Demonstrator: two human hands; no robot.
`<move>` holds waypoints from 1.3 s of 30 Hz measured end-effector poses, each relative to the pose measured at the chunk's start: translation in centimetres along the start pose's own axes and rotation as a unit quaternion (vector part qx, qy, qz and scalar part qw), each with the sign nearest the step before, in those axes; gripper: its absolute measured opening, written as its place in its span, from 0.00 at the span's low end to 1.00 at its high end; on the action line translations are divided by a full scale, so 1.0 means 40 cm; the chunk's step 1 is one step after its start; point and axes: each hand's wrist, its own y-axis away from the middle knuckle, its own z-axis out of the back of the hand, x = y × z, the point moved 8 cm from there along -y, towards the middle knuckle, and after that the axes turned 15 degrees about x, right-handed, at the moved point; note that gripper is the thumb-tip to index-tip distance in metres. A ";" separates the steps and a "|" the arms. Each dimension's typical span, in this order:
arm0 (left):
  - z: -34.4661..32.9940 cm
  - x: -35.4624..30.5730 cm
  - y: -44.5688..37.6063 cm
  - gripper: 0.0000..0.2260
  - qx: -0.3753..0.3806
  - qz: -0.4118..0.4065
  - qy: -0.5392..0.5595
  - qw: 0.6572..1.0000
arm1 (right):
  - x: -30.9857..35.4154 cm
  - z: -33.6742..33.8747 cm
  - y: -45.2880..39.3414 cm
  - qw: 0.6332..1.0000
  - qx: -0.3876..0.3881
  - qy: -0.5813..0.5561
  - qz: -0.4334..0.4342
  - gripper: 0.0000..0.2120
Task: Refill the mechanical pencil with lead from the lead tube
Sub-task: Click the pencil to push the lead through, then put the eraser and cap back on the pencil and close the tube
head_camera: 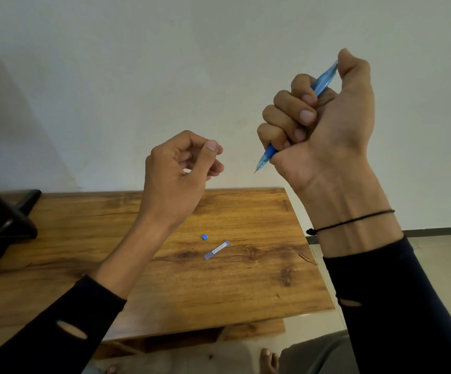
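Note:
My right hand (327, 125) is raised high above the table, fisted around a blue mechanical pencil (323, 83), with the thumb on its top end and the tip pointing down-left. My left hand (175, 171) hovers to the left of the pencil tip, thumb and forefinger pinched together; anything between them is too thin to make out. A clear lead tube (217, 249) with a label lies flat on the wooden table (259, 279). Its small blue cap (205, 237) sits loose just up-left of it.
A black stand or frame (0, 225) occupies the table's left edge. A plain wall rises behind the table. The table's right edge drops to a tiled floor, and bare toes (268, 360) show below the front edge.

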 end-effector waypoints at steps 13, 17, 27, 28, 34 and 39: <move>-0.093 0.078 0.009 0.11 0.145 0.052 0.093 0.984 | -0.129 0.127 -0.054 0.991 -0.061 0.115 0.011 0.07; -0.122 0.166 0.018 0.06 0.150 0.086 0.065 0.983 | -0.203 0.208 -0.056 0.974 -0.106 0.200 -0.029 0.11; -0.203 0.398 0.047 0.06 0.204 0.189 0.066 0.958 | -0.300 0.400 -0.069 0.800 -0.062 0.581 -0.139 0.08; -0.213 0.414 0.050 0.07 0.221 0.195 0.036 0.955 | -0.310 0.417 -0.069 0.782 -0.065 0.603 -0.144 0.08; -0.184 0.479 0.053 0.06 0.205 0.240 -0.052 0.948 | -0.354 0.538 -0.059 0.685 -0.062 0.696 -0.207 0.12; -0.154 0.498 0.043 0.05 0.178 0.252 -0.052 0.950 | -0.384 0.598 -0.049 0.646 -0.056 0.723 -0.239 0.14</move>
